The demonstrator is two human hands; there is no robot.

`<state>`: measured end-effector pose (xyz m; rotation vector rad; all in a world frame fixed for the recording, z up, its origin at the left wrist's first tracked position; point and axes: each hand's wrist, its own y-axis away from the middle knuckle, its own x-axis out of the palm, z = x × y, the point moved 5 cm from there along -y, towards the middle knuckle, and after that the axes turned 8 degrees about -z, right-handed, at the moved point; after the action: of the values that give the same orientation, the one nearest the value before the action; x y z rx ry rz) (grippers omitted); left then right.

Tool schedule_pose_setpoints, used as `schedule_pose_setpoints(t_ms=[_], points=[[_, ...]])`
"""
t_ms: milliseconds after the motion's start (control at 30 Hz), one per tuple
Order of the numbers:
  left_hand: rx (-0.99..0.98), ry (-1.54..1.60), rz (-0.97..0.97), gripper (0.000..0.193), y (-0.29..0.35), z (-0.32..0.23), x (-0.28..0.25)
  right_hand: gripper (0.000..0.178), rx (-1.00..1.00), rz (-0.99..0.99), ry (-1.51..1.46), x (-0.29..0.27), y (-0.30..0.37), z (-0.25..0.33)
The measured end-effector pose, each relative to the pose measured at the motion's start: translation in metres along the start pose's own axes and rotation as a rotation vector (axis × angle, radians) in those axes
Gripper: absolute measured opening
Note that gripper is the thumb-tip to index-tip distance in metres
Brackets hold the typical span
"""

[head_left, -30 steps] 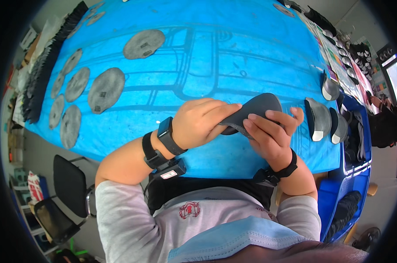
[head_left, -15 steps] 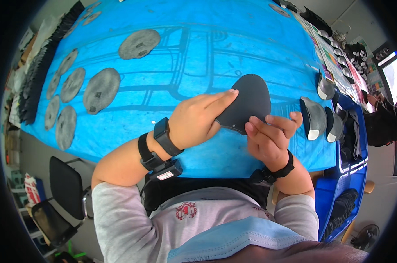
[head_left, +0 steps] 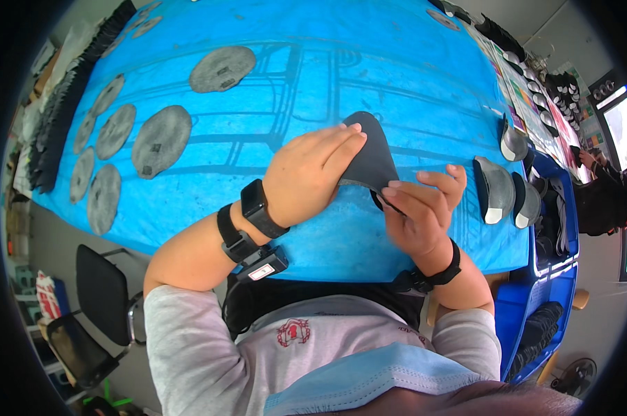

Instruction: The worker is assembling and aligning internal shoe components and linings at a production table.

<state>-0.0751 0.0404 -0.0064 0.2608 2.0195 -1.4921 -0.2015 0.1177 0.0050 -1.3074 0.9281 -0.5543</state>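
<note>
Above the near middle of the blue-covered table (head_left: 258, 149) I hold a smooth, dark grey, rounded pad (head_left: 371, 154) that is bent lengthwise. Its exact kind I cannot tell. My left hand (head_left: 305, 173) grips its left side, fingers lying together over the upper face and the thumb hidden. At its lower right end, my right hand (head_left: 421, 215) pinches the edge between thumb and fingertips, while its outer fingers stand free. A dark curved underside shows just beside the right fingertips.
Several flat, fuzzy grey oval pieces (head_left: 161, 142) lie at the left. Curved grey pads with pale patches (head_left: 495, 191) rest near the right edge. Blue bins (head_left: 545, 291) stand beyond it. A black chair (head_left: 100, 295) is at lower left, a person (head_left: 601, 201) far right.
The pad has been bent more sharply and tilted, so it looks narrower. My left hand has shifted slightly left and up; my right fingers have moved a little left and down.
</note>
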Motion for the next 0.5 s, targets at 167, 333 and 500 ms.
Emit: schedule_pose_setpoints(t_ms=[167,333,500], points=[[0.072,-0.019,-0.002,0.049,-0.002,0.003,-0.003,0.016,-0.025,0.039,0.020,-0.003,0.001,0.003],[0.074,0.097,-0.076,0.038,-0.003,0.013,-0.002,0.029,0.128,0.134,-0.244,0.002,0.007,-0.019],[-0.354,0.233,-0.081,0.015,0.001,0.029,-0.002,0.090,0.989,0.222,-1.461,0.039,0.029,-0.045]])
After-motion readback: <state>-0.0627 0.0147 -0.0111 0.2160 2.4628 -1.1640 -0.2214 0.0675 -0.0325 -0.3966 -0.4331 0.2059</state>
